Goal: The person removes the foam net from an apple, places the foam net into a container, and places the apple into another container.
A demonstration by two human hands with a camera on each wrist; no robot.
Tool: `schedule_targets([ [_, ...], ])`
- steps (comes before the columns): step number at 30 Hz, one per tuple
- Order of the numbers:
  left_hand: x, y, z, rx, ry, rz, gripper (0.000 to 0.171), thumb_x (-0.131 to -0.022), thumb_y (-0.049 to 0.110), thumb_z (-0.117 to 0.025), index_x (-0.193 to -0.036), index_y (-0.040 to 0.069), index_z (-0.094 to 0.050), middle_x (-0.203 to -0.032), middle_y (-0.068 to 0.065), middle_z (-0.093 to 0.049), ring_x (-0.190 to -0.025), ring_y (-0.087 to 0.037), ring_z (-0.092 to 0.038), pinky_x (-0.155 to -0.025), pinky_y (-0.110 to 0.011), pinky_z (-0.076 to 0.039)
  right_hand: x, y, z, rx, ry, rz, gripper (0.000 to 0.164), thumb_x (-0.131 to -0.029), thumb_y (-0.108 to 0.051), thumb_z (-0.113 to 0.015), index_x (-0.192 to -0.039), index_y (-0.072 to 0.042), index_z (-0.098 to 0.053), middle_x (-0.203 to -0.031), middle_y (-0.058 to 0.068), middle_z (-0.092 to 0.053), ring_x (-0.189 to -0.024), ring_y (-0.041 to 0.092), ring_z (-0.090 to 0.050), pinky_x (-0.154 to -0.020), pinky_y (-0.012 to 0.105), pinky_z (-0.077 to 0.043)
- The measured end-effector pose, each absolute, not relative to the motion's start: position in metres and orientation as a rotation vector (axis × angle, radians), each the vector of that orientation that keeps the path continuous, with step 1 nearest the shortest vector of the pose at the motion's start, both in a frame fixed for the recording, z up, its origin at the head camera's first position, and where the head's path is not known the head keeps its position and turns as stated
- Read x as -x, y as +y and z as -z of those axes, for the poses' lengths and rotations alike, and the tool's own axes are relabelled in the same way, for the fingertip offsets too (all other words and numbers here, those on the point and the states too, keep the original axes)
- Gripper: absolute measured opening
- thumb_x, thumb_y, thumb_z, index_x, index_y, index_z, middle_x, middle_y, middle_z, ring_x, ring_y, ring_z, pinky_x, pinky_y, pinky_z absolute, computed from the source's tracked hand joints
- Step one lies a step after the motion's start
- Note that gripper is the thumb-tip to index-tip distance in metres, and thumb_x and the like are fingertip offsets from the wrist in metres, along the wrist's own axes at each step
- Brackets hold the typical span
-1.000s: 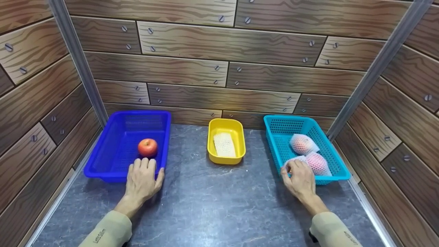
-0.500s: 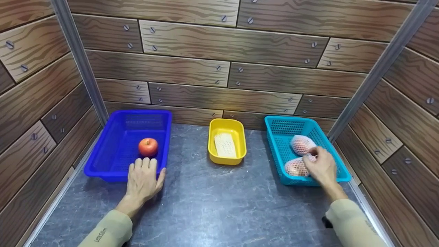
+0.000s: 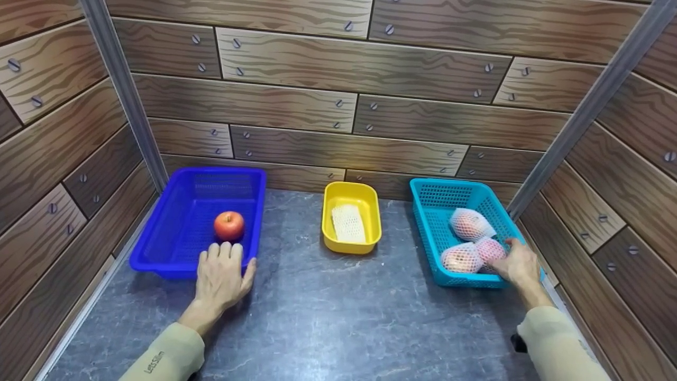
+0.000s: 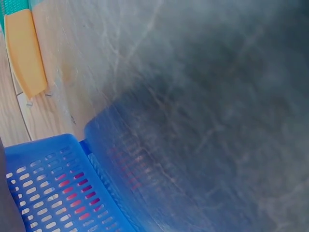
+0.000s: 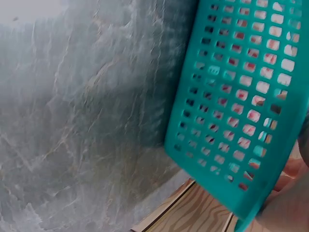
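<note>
My left hand (image 3: 221, 275) rests at the front rim of the blue basket (image 3: 145, 248), its fingers over the edge and the thumb spread aside. A bare red apple (image 3: 229, 226) lies in that basket, just beyond the fingertips. My right hand (image 3: 521, 267) is at the right front corner of the teal basket (image 3: 428, 233), thumb and forefinger apart. Three apples in white foam nets lie in it: a rear apple (image 3: 468, 223), a front apple (image 3: 461, 258) and a pinker apple (image 3: 490, 251) nearest this hand. In the right wrist view, the teal basket's wall (image 5: 227, 188) partly hides the fingers.
Between the two baskets, a yellow tray (image 3: 328, 243) holds an off-white foam net (image 3: 348, 222). The grey marbled table (image 3: 338, 312) runs back to wood-patterned walls (image 3: 296, 108). Metal-coloured strips line the back corners.
My right hand has moved rightward, off the front netted apple, then over the pinker one, to the basket's right corner. All three netted apples show now. My left hand stays put.
</note>
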State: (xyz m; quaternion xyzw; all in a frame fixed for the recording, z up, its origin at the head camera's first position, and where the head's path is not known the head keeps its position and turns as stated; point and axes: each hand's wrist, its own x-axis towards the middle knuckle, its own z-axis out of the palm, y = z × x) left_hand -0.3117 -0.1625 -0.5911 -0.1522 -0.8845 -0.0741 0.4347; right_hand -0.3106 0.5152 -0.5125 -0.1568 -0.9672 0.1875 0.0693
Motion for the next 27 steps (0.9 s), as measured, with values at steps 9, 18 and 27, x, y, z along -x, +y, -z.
schedule_targets([
  [9,0.311,-0.163,0.591,0.378,-2.211,0.167,0.044,-0.1,0.044,-0.063,-0.092,0.001,-0.059,-0.085,-0.022,-0.059,-0.079,-0.044,-0.055,-0.067,-0.053,-0.041,0.322,0.519,0.509,0.547,-3.067,-0.549,0.099,-0.091,-0.037,-0.087,-0.157,0.019,-0.04,-0.157,0.049,-0.047,-0.142,0.067,-0.051,-0.117,0.074,-0.048],
  [18,0.31,-0.164,0.592,0.379,-2.239,0.147,0.044,-0.103,0.045,-0.058,-0.093,0.002,-0.057,-0.086,-0.021,-0.057,-0.081,-0.045,-0.053,-0.071,-0.054,-0.039,0.335,0.52,0.511,0.547,-3.223,-0.568,0.113,-0.09,-0.049,-0.086,-0.162,0.018,-0.031,-0.16,0.05,-0.041,-0.144,0.068,-0.048,-0.12,0.077,-0.045],
  [27,0.31,-0.163,0.593,0.382,-2.265,0.144,0.045,-0.104,0.046,-0.057,-0.094,0.002,-0.057,-0.086,-0.019,-0.057,-0.081,-0.043,-0.053,-0.071,-0.054,-0.039,0.346,0.52,0.518,0.578,-3.28,-0.501,0.12,-0.091,-0.057,-0.083,-0.166,0.015,-0.023,-0.163,0.051,-0.035,-0.148,0.072,-0.041,-0.123,0.08,-0.04],
])
